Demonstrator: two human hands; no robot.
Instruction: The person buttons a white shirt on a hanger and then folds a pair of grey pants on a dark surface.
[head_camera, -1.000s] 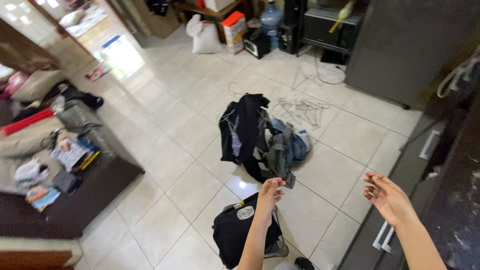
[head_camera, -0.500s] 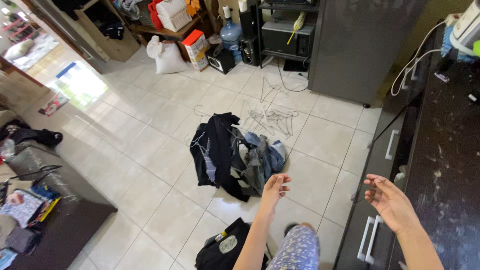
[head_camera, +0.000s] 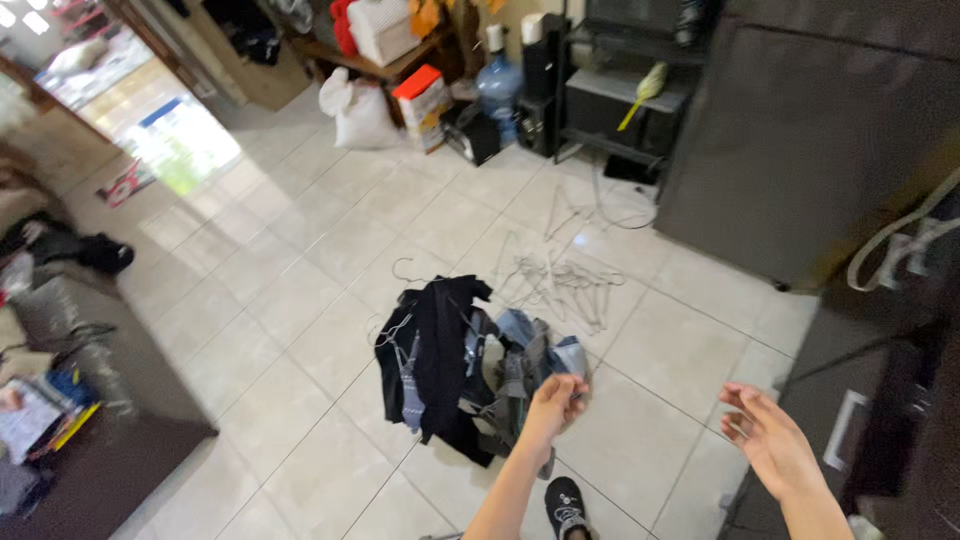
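Observation:
My left hand hangs over the near edge of a pile of dark and blue clothes on the tiled floor, fingers loosely curled, holding nothing. My right hand is out to the right, palm up and fingers spread, empty, above the floor beside a dark cabinet. Several wire hangers lie scattered just beyond the clothes pile. My foot in a black shoe shows at the bottom edge.
A dark low table with papers stands at the left. A tall dark appliance is at the back right. A white sack, a carton, a water bottle and shelves line the back wall.
The view has shifted forward and tilted; the black garment seen near my feet earlier is out of view. Both hands stay empty in much the same pose, the left now over the pile's edge.

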